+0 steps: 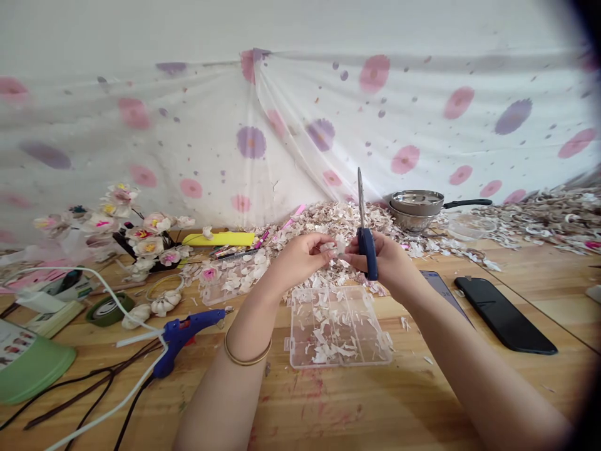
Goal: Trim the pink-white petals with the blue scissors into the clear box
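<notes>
Head view: a glue gun (178, 341) lies well left of the hands. The left hand (298, 258) pinches a white petal (339, 245) above a plastic box (339, 358); the right hand (382, 260) closes around upright blue scissors (367, 252).

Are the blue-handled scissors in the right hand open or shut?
Shut, it seems: the blue-handled scissors sit in the right hand, and their blades show as one narrow upright strip, with no gap visible.
</notes>
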Tool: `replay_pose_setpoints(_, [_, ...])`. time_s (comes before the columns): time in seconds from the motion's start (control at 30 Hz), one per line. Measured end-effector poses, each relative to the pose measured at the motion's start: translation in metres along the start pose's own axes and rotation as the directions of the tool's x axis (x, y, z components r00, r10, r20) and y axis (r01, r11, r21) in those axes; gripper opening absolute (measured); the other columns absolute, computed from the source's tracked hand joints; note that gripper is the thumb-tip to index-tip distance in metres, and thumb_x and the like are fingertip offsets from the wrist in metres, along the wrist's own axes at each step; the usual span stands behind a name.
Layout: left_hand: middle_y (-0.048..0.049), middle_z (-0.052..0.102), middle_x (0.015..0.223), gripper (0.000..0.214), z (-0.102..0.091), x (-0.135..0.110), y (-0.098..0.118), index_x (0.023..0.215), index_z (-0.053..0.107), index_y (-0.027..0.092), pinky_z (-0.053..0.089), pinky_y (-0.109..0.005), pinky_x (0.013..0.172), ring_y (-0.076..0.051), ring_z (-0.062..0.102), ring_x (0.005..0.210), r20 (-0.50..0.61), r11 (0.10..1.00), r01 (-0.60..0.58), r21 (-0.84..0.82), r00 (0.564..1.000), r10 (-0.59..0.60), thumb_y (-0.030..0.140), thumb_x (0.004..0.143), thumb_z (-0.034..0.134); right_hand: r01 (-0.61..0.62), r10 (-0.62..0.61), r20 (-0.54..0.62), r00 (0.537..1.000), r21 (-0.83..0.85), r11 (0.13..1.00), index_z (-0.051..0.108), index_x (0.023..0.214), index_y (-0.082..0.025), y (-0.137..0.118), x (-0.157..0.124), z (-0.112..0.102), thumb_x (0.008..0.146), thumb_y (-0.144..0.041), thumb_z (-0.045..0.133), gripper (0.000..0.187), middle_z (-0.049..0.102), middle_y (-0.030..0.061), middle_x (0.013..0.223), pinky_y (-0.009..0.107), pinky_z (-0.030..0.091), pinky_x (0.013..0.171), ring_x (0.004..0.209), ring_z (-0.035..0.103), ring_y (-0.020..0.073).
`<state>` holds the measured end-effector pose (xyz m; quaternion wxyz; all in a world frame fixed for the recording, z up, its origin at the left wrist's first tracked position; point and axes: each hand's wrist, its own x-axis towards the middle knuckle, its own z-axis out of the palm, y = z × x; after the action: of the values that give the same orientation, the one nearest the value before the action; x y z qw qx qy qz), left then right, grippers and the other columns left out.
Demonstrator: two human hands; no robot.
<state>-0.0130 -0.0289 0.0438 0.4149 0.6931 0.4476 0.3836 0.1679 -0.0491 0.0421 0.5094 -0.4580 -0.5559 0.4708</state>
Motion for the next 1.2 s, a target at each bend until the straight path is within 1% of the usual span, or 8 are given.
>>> replay_pose_setpoints(0.3, [-0.0027, 0.064, 0.077, 0.025, -0.001, 0.000, -0.003, 0.104, 0.066, 0.018, 0.048, -0.027, 0.064, -0.016, 0.064, 0.068, -0.020, 0.996, -0.029, -0.082, 0.999, 0.027, 0.011, 0.081, 0.063, 0.039, -0.037, -0.049, 0.998, 0.035, 0.999, 0.057, 0.079, -0.019, 0.002, 0.002, -0.002, 0.053, -0.034, 0.088, 0.043, 0.066, 0.0004, 0.073, 0.028, 0.045, 0.055, 0.061, 0.058, 0.0148])
replay_pose_setpoints(0.43, [-0.0012, 0.061, 0.081, 0.027, -0.003, -0.002, 0.001, 0.111, 0.062, 0.018, 0.049, -0.026, 0.066, -0.013, 0.064, 0.068, -0.147, 0.982, -0.159, -0.101, 0.979, 0.144, 0.011, 0.086, 0.059, 0.154, -0.154, -0.014, 0.988, 0.043, 0.987, 0.054, 0.078, -0.019, -0.003, -0.002, -0.002, 0.074, -0.049, 0.075, 0.037, 0.062, -0.0005, 0.064, 0.027, 0.040, 0.052, 0.053, 0.050, 0.0122])
replay_pose_setpoints(0.53, [-0.0015, 0.061, 0.088, 0.027, -0.008, -0.008, 0.007, 0.116, 0.058, 0.020, 0.050, -0.025, 0.071, -0.012, 0.065, 0.073, -0.307, 0.941, -0.327, -0.083, 0.907, 0.288, 0.016, 0.088, 0.060, 0.272, -0.284, 0.155, 0.946, 0.096, 0.958, 0.050, 0.083, -0.021, 0.001, -0.004, -0.005, 0.082, -0.060, 0.065, 0.042, 0.056, -0.0018, 0.063, 0.028, 0.038, 0.054, 0.054, 0.046, 0.0128])
replay_pose_setpoints(0.63, [-0.0015, 0.061, 0.089, 0.030, -0.011, -0.017, 0.015, 0.120, 0.055, 0.022, 0.051, -0.027, 0.080, -0.014, 0.066, 0.082, -0.420, 0.869, -0.495, 0.007, 0.787, 0.452, 0.024, 0.091, 0.061, 0.334, -0.355, 0.327, 0.876, 0.119, 0.935, 0.048, 0.097, -0.022, 0.010, -0.005, -0.009, 0.082, -0.070, 0.057, 0.051, 0.050, -0.0004, 0.076, 0.031, 0.039, 0.062, 0.066, 0.045, 0.0158])
replay_pose_setpoints(0.77, [-0.0011, 0.059, 0.090, 0.030, -0.012, -0.024, 0.020, 0.121, 0.055, 0.023, 0.049, -0.027, 0.084, -0.013, 0.062, 0.086, -0.512, 0.784, -0.592, 0.184, 0.623, 0.591, 0.027, 0.092, 0.061, 0.361, -0.284, 0.617, 0.734, 0.000, 0.933, 0.045, 0.102, -0.022, 0.013, -0.008, -0.012, 0.088, -0.069, 0.049, 0.049, 0.045, 0.0035, 0.090, 0.033, 0.039, 0.070, 0.076, 0.043, 0.0175])
replay_pose_setpoints(0.83, [-0.0014, 0.059, 0.091, 0.031, -0.012, -0.025, 0.020, 0.121, 0.055, 0.023, 0.049, -0.027, 0.085, -0.013, 0.061, 0.087, -0.531, 0.769, -0.597, 0.230, 0.585, 0.613, 0.027, 0.092, 0.061, 0.375, -0.262, 0.692, 0.673, -0.014, 0.927, 0.043, 0.100, -0.021, 0.010, -0.011, -0.011, 0.088, -0.069, 0.050, 0.050, 0.045, 0.0041, 0.091, 0.034, 0.039, 0.073, 0.078, 0.043, 0.0178])
replay_pose_setpoints(0.93, [-0.0020, 0.060, 0.092, 0.031, -0.010, -0.023, 0.019, 0.122, 0.054, 0.023, 0.049, -0.028, 0.086, -0.013, 0.060, 0.088, -0.526, 0.770, -0.592, 0.236, 0.588, 0.614, 0.027, 0.092, 0.060, 0.355, -0.241, 0.715, 0.657, -0.011, 0.935, 0.043, 0.098, -0.020, 0.006, -0.014, -0.009, 0.086, -0.068, 0.054, 0.051, 0.045, 0.0038, 0.089, 0.034, 0.038, 0.073, 0.078, 0.043, 0.0173])
replay_pose_setpoints(1.2, [-0.0037, 0.062, 0.097, 0.030, -0.003, -0.024, 0.018, 0.123, 0.054, 0.025, 0.047, -0.029, 0.086, -0.015, 0.059, 0.090, -0.505, 0.806, -0.540, 0.244, 0.639, 0.581, 0.025, 0.093, 0.058, 0.234, -0.158, 0.671, 0.725, -0.024, 0.972, 0.045, 0.099, -0.020, 0.006, -0.016, -0.008, 0.082, -0.073, 0.053, 0.057, 0.043, 0.0027, 0.088, 0.034, 0.035, 0.074, 0.079, 0.041, 0.0176])
